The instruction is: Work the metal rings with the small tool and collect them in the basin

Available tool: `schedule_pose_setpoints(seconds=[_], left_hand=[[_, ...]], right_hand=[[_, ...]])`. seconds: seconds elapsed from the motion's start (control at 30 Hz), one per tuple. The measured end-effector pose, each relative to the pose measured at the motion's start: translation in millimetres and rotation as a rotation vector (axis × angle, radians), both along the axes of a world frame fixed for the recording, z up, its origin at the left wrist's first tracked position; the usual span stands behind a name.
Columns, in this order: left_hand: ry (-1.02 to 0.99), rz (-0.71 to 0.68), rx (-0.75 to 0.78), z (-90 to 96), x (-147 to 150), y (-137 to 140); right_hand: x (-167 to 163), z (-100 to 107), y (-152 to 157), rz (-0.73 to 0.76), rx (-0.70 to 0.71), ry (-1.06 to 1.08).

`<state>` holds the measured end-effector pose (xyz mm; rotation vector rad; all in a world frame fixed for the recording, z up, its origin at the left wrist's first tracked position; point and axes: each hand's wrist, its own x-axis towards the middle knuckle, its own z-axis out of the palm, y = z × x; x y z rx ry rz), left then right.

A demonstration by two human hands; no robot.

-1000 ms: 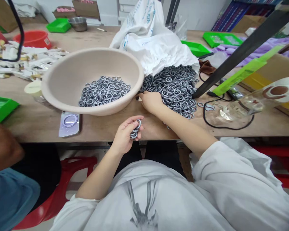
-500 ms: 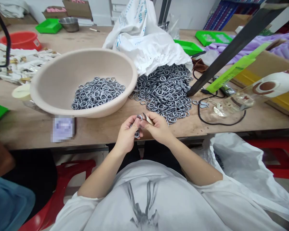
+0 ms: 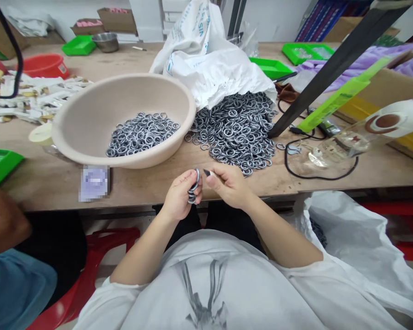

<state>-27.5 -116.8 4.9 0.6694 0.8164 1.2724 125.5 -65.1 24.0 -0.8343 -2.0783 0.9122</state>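
Note:
My left hand (image 3: pixel 181 195) is closed round several grey rings (image 3: pixel 192 197), stacked along its fingers. One ring (image 3: pixel 197 176) stands up at its fingertips. In my right hand (image 3: pixel 231 185) is a small dark-tipped blade (image 3: pixel 207 173) with a pale handle, mostly hidden by the fingers. Its point faces the rings, a short gap away. Beyond my hands lies a heap of similar rings (image 3: pixel 241 133), spilling from a white sack (image 3: pixel 223 68). A wide beige basin (image 3: pixel 124 160) at left holds more of them.
A dark metal post (image 3: pixel 306 96) slants up from the table at right, near a black cable (image 3: pixel 320 178) and a clear bottle (image 3: pixel 351 142). An open white bag (image 3: pixel 351 224) sits below the table edge at right. Another person's arm (image 3: pixel 3 220) is at far left.
My hands have drawn apart slightly. The blade has come away from the ring in my left hand, and that ring now stands more upright. The view has shifted a little.

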Motion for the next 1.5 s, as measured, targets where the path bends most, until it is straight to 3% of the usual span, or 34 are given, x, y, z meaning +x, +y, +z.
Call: schedule_pose_setpoints(seconds=[0.2,0.47,0.63,0.77,0.83,0.9,1.0,1.07,1.13,1.2,1.27,1.4,1.5], left_hand=[[-0.015,-0.019,-0.027,0.0,2,0],[0.04,-0.129,-0.01,1.0,-7,-4],[0.066,-0.302,-0.028,2.3,-6,-13],[0.044,-0.185,-0.029,2.4,-7,-12],[0.055,-0.185,-0.028,1.4,-9,-11],[0.085,-0.207,-0.034,0.6,-11,-12],[0.122,-0.199,-0.058,1.0,-14,-14],[0.114,-0.136,-0.071,2.2,-17,-14],[0.096,-0.042,-0.072,3.3,-20,-13],[0.077,0.034,-0.077,4.1,-24,-12],[0.059,0.07,-0.092,4.2,-26,-9],[-0.001,0.005,-0.113,3.6,-21,-4],[-0.083,-0.134,-0.145,4.8,-12,-2]], right_hand=[[6,6,-9,0.069,0.145,-0.15],[5,1,-5,0.135,0.137,-0.146],[10,-9,11,-0.124,0.006,-0.097],[4,-2,1,0.064,-0.132,0.074],[-3,3,2,0.141,-0.184,0.056],[-10,6,16,0.066,-0.154,-0.073],[-22,6,53,-0.222,0.114,-0.489],[-31,5,76,-0.287,0.205,-0.752],[-36,4,89,-0.298,0.234,-0.875],[-37,5,89,-0.288,0.226,-0.805],[-32,7,78,-0.226,0.121,-0.547],[-20,9,38,0.082,-0.383,0.122],[-18,1,16,0.195,-0.595,0.301]])
